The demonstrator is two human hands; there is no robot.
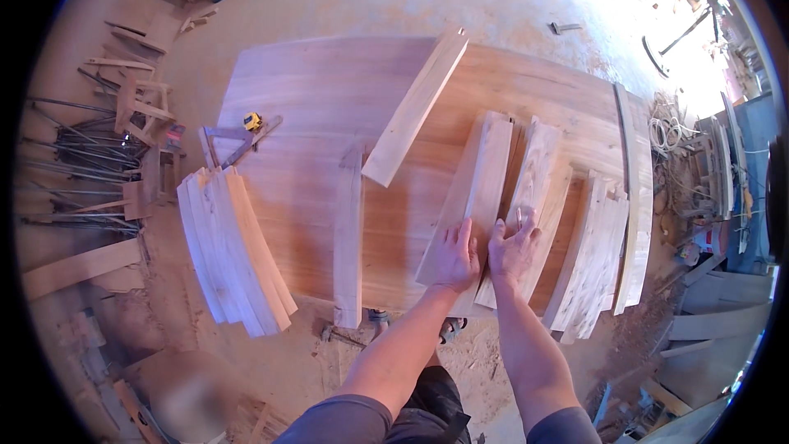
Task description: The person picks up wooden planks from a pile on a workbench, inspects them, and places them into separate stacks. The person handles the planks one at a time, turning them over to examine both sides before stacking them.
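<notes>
Two thick pale wooden boards lie side by side near the middle of a wide wooden panel point(304, 115), a narrow dark gap between them. On the near part of the left wooden board point(491, 156) rests my left hand point(457, 259), closed against its edge. My right hand point(513, 251) is over the right wooden board point(534, 156), its thumb toward the gap. A thin pencil-like stick point(519, 216) shows at its fingers, which look closed around it. The undersides of both hands are hidden.
Stacked boards stand at the panel's left point(234, 255) and right point(588, 255) ends. One loose board point(417, 107) lies slanted, another board point(348, 238) straight. A yellow tape measure point(252, 121) sits by a wooden square point(238, 144). Metal rods point(82, 156) jut in from the left.
</notes>
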